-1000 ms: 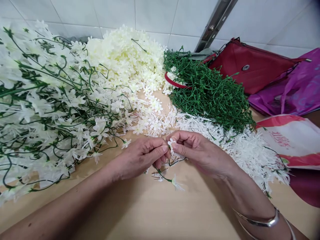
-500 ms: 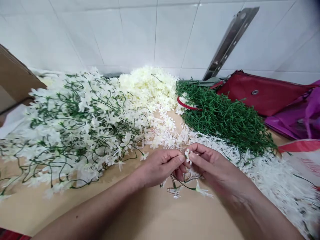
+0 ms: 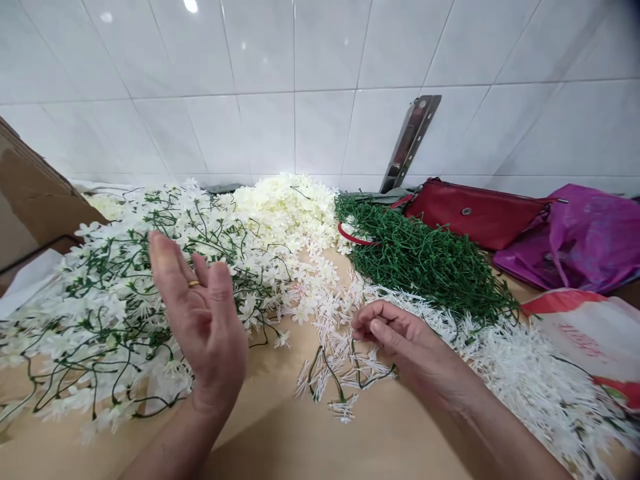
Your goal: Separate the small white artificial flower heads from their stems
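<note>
My left hand (image 3: 200,313), with a ring on one finger, is raised with its palm turned and fingers extended, holding nothing. It is over the right part of a heap of white artificial flowers on green stems (image 3: 125,313). My right hand (image 3: 395,333) is over the brown work surface with its fingers curled and thumb bent in. Whatever lies between those fingertips is too small or hidden. Just below them are a few green stems (image 3: 334,377) and loose white stamens (image 3: 320,370). Loose white petals (image 3: 317,283) are scattered behind.
Cream blossoms (image 3: 295,207) are heaped by the tiled wall. A pile of bare green stems (image 3: 425,260) lies at right, with white stamens (image 3: 530,380) in front. Beyond are a red bag (image 3: 480,217), a purple plastic bag (image 3: 590,233) and a cardboard box (image 3: 45,193) at left.
My hands have parted. The left has let go of the small white flower, swung left and opened; the right stays near the middle. That flower no longer shows. The view has tilted up.
</note>
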The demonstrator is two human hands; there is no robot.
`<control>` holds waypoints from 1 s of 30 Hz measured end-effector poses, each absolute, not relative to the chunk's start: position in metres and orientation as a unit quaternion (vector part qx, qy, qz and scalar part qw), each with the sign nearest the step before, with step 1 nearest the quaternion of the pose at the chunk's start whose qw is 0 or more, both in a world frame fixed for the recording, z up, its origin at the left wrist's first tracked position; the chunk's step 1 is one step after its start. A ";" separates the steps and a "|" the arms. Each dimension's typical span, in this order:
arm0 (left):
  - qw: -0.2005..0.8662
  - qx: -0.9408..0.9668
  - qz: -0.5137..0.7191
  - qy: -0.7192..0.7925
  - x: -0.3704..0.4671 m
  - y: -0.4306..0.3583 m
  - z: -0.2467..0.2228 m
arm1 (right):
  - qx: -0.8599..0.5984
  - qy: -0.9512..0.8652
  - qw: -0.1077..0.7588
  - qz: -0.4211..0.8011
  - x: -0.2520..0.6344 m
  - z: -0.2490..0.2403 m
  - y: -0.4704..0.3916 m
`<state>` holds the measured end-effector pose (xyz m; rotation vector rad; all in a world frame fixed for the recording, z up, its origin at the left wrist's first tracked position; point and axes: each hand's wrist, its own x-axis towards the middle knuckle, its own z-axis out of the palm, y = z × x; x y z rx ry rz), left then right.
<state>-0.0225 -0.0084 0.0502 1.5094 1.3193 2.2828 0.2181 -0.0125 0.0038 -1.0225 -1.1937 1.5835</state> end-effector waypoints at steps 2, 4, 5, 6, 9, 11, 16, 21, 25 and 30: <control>0.064 0.544 0.720 0.427 -0.011 -0.013 0.042 | -0.415 -0.486 0.440 0.631 0.219 0.003 -0.012; 0.069 0.609 0.668 0.422 -0.001 -0.017 0.033 | -0.426 -0.495 0.447 0.611 0.219 0.002 -0.011; 0.067 0.647 0.633 0.420 0.003 -0.018 0.028 | -0.434 -0.502 0.448 0.599 0.220 0.001 -0.010; 0.066 0.684 0.596 0.415 0.007 -0.019 0.023 | -0.442 -0.511 0.447 0.586 0.220 0.001 -0.009; 0.094 0.753 0.511 0.403 0.013 -0.020 0.002 | -0.457 -0.542 0.437 0.553 0.219 0.001 -0.007; 0.114 0.776 0.475 0.399 0.016 -0.021 -0.010 | -0.460 -0.561 0.438 0.531 0.220 0.001 -0.007; 0.142 0.872 0.289 0.368 0.016 -0.028 -0.016 | -0.466 -0.612 0.469 0.433 0.224 0.001 -0.005; 0.127 0.942 0.103 0.292 0.010 -0.031 -0.006 | -0.463 -0.697 0.464 0.292 0.226 -0.001 -0.002; 0.145 0.947 0.062 0.281 0.009 -0.028 -0.008 | -0.463 -0.746 0.431 0.207 0.223 -0.004 -0.002; 0.160 0.942 0.096 0.280 0.008 -0.028 -0.013 | -0.478 -0.757 0.413 0.165 0.219 -0.004 -0.003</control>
